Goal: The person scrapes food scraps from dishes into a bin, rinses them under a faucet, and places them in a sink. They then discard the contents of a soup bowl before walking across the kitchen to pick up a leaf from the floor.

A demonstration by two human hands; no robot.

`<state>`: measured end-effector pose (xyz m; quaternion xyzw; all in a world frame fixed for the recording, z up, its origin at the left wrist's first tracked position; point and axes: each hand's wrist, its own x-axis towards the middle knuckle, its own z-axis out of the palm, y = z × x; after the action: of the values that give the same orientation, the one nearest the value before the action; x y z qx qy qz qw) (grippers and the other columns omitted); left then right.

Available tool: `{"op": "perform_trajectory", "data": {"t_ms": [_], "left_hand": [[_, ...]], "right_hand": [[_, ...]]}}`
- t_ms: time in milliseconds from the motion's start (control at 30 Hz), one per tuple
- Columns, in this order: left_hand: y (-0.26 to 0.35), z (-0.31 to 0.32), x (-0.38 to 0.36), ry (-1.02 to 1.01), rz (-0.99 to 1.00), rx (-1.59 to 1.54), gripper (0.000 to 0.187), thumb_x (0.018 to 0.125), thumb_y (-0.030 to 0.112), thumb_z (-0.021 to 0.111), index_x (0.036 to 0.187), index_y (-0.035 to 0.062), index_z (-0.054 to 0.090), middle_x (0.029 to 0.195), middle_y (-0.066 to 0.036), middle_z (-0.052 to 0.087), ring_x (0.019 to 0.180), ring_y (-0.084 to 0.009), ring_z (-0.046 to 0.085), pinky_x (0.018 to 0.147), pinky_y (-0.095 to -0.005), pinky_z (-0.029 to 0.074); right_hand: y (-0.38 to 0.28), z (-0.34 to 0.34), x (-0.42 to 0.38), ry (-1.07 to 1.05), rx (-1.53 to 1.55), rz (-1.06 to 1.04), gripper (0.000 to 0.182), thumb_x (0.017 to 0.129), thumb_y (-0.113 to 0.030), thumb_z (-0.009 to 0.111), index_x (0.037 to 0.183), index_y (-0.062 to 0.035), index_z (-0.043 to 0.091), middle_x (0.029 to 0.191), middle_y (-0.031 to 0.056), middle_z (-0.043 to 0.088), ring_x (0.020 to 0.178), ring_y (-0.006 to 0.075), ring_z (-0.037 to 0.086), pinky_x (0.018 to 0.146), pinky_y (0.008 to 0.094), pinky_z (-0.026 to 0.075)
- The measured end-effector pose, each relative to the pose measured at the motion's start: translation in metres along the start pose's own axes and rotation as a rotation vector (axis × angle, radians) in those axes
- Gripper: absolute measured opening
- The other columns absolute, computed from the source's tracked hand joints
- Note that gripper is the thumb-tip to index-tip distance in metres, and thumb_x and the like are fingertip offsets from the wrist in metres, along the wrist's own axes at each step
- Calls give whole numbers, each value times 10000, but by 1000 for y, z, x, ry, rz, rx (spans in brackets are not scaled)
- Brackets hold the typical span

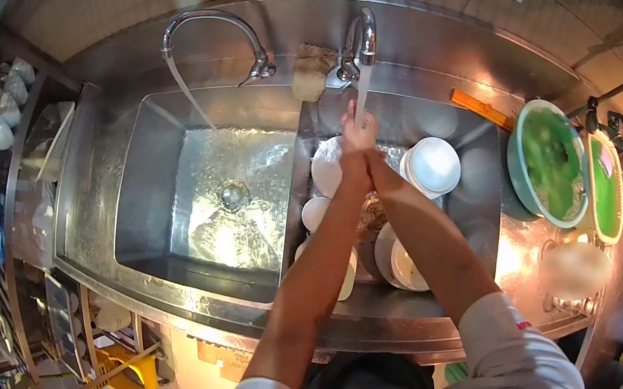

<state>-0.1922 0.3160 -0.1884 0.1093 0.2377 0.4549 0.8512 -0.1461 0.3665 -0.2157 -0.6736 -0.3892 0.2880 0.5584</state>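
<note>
My left hand and my right hand are pressed together and overlap under the right tap. A stream of water falls onto them. How their fingers lie is mostly hidden, and I see no object between them. Below them in the right sink basin are dishes: a white bowl on a stack to the right, a whitish round dish to the left, and a small white bowl. More plates lie between my forearms.
Water runs from the left tap into the left basin. At right stand a teal basin with green contents, a cream tray and an orange-handled object. A brown cloth or sponge sits behind. Shelving lines the left.
</note>
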Motion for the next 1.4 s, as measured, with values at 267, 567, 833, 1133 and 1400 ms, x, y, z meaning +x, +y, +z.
{"op": "perform_trajectory", "data": {"t_ms": [267, 567, 833, 1133, 1400], "left_hand": [[26, -1, 25, -95, -201, -58, 283, 826, 351, 490, 957, 100, 498, 829, -39, 520, 751, -198, 536, 648, -307, 472], [19, 29, -90, -9, -188, 744, 410, 818, 336, 499, 1101, 44, 451, 1023, -82, 541, 881, -191, 543, 730, -335, 459], [57, -7, -172, 163, -147, 633, 384, 837, 224, 484, 1160, 24, 425, 1097, -91, 540, 973, -202, 529, 808, -313, 409], [-5, 7, -120, 60, -215, 41, 288, 823, 268, 506, 1022, 60, 525, 975, -43, 569, 798, -189, 551, 727, -304, 429], [-73, -86, -108, 431, -115, 2062, 276, 810, 303, 473, 851, 54, 587, 771, -106, 618, 702, -269, 590, 615, -352, 441]], "right_hand": [[-39, -12, 1, -198, 1379, 864, 269, 838, -220, 393, 947, 8, 483, 823, 195, 530, 755, 324, 542, 692, 401, 478], [-2, 21, 55, -170, 959, 800, 163, 818, -199, 408, 783, -42, 431, 819, 197, 513, 656, 305, 561, 529, 398, 482], [-88, -52, 89, -208, 1492, 831, 235, 738, -284, 472, 705, -58, 414, 735, 105, 522, 797, 249, 552, 615, 358, 462], [-47, -57, -131, -516, 828, 321, 409, 891, -197, 255, 1121, 115, 385, 1088, 177, 490, 1005, 265, 499, 910, 315, 380], [-12, -103, -229, -351, 517, 496, 337, 879, -259, 404, 1092, -7, 472, 1044, 73, 520, 973, 172, 496, 813, 270, 398]]}}
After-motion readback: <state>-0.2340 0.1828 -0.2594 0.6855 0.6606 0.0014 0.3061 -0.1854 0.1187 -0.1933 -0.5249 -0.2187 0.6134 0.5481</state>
